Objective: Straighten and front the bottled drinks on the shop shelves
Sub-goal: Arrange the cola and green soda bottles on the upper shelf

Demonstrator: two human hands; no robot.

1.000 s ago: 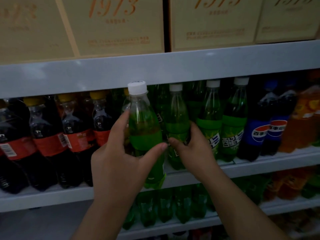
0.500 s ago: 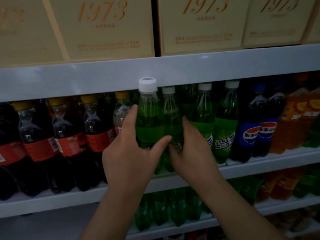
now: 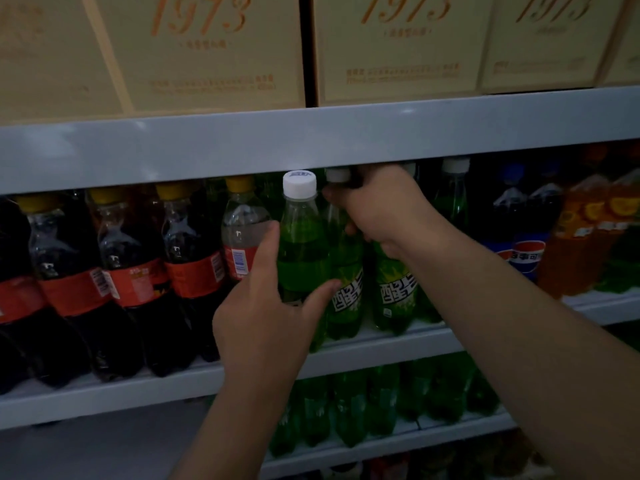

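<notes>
Fronting looks partly done. The neighbouring green bottle (image 3: 346,296) shows its label, but the white-capped green bottle (image 3: 302,251) at the near edge of the shelf (image 3: 381,344) does not. The left hand (image 3: 263,317) wraps thumb and fingers round its body. The right hand (image 3: 384,209), raised high, seems to curl round the neighbour's neck.
</notes>
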